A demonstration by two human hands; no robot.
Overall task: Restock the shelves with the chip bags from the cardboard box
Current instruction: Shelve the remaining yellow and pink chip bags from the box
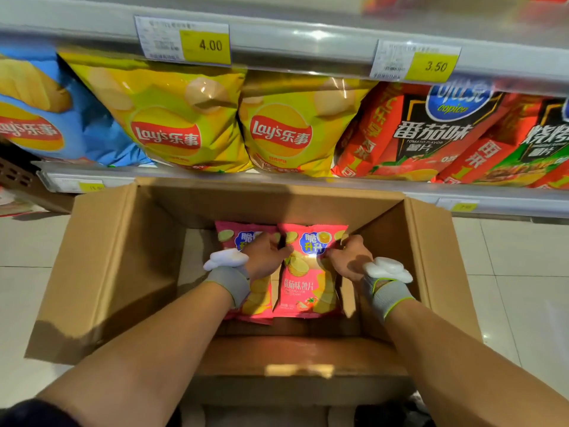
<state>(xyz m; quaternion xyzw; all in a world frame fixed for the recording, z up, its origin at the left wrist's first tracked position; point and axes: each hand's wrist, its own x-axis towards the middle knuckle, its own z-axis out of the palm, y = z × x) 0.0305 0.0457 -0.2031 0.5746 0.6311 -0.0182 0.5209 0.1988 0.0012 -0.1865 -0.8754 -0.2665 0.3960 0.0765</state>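
From the head view, both hands were deep in the open brown cardboard box (101, 272): left hand (264, 255) and right hand (349, 257) fingers closed on pink tomato-flavour chip bags (303, 272) lying at its bottom. Judging by that, those bags remained to go onto the grey metal shelf (308, 180), already lined with yellow and red bags.

The box (101, 272) is open on top; bare floor is left beside the pink bags (304, 282). The shelf (308, 177) above is filled with bags (172, 118).
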